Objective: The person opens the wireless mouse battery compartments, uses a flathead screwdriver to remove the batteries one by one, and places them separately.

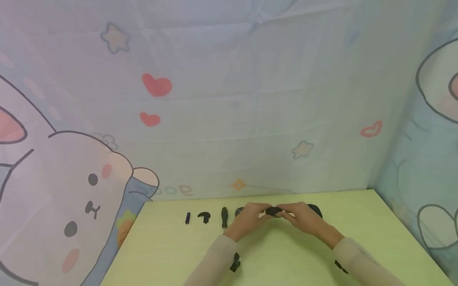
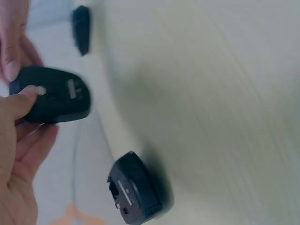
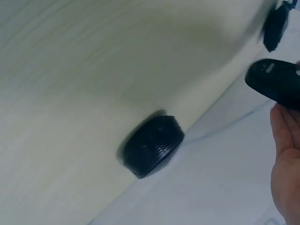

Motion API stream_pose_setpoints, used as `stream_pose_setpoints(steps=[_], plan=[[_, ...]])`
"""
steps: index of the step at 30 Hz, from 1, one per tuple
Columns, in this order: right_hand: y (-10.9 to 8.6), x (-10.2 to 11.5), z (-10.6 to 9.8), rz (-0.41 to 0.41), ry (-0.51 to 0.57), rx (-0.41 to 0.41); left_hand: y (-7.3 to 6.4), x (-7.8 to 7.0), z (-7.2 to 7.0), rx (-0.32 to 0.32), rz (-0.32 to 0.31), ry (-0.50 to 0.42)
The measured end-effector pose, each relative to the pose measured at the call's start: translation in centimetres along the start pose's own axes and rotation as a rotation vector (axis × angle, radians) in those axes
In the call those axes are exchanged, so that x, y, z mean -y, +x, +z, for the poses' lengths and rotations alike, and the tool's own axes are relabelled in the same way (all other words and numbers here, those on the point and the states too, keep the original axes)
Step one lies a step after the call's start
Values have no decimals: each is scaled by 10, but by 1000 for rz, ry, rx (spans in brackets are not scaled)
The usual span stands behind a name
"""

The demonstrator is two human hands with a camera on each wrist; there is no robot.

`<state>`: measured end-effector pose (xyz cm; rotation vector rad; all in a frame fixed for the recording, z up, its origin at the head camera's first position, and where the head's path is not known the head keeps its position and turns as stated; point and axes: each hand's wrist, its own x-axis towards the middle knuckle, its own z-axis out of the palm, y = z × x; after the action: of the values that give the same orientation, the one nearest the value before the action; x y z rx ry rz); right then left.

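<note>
Above the far part of the table, both hands hold one black rounded device [image 1: 273, 211], shaped like a computer mouse. The left hand [image 1: 250, 218] grips one end, its thumb on the face with a small pale mark, as the left wrist view shows. On the other side the right hand [image 1: 302, 217] pinches it between thumb and fingers. Beyond the left hand lies a black piece with a notched edge [image 2: 135, 190], partly hidden in the head view. A ridged black piece [image 3: 152, 146] lies behind the right hand.
Left of the hands, in a row, are a purple battery-like cylinder [image 1: 187, 218], a curved black part [image 1: 204, 217] and a black-handled screwdriver [image 1: 224, 217]. Small black parts lie near the left sleeve [image 1: 235, 263] and the right sleeve [image 1: 341, 267]. A printed cloth [image 1: 229, 99] hangs behind the table.
</note>
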<state>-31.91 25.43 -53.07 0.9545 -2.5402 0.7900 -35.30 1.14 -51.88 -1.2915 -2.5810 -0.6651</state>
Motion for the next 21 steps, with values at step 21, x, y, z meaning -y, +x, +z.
stream_pose_setpoints(steps=[21], plan=[[-1,47,0,316,466,4,-39,-5,-25,53,-285,-629]])
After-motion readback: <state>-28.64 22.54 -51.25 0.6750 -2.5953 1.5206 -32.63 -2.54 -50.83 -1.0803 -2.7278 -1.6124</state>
